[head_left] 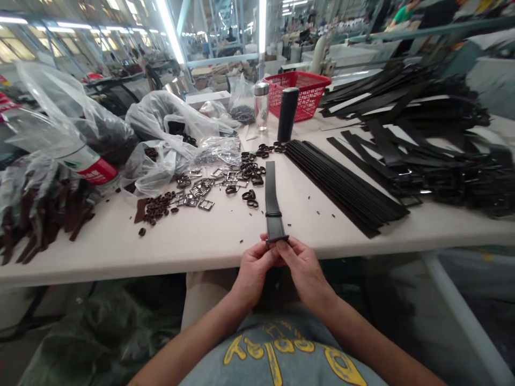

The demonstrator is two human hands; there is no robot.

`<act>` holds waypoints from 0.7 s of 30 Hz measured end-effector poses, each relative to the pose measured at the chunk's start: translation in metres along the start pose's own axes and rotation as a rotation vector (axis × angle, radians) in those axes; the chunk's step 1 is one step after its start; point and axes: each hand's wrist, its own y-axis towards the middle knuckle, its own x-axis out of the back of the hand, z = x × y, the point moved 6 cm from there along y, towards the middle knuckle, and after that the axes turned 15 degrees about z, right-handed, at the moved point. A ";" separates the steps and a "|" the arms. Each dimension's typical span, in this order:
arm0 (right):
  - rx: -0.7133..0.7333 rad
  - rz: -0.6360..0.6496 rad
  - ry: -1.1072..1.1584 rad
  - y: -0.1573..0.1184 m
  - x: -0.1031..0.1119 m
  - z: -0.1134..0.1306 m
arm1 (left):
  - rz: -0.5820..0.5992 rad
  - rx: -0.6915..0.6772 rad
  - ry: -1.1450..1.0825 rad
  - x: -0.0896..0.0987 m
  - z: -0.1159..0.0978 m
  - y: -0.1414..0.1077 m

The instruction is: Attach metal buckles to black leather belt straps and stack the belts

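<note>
My left hand [257, 264] and my right hand [302, 261] meet at the table's front edge, both closed on the near end of a black belt strap [272, 187]. A dark metal buckle [277, 239] sits at that end, between my thumbs and fingers. Around the strap, a little farther up, is a black keeper loop [273, 214]. The strap's far part lies away from me on the table. Loose black loops [251, 195] and silvery buckles [206, 204] are scattered to its left. My fingertips partly hide the buckle.
Black straps [341, 182] lie in a row at right, with heaped belts [434, 161] beyond. A dark cylinder [288, 115], glass bottle [261, 107] and red basket [298, 91] stand at the back. Brown loops [159, 209], plastic bags [153, 166] and brown straps [40, 198] occupy the left.
</note>
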 end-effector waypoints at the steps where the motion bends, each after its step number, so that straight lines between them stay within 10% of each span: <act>1: 0.013 -0.035 0.007 0.000 0.001 0.001 | -0.002 0.000 -0.006 -0.002 0.000 0.002; 14: 0.026 -0.091 0.015 0.029 0.033 0.001 | 0.074 0.096 0.047 -0.007 -0.005 0.018; 21: 0.118 -0.139 -0.164 0.043 0.054 0.008 | 0.013 0.106 0.402 0.047 -0.055 -0.003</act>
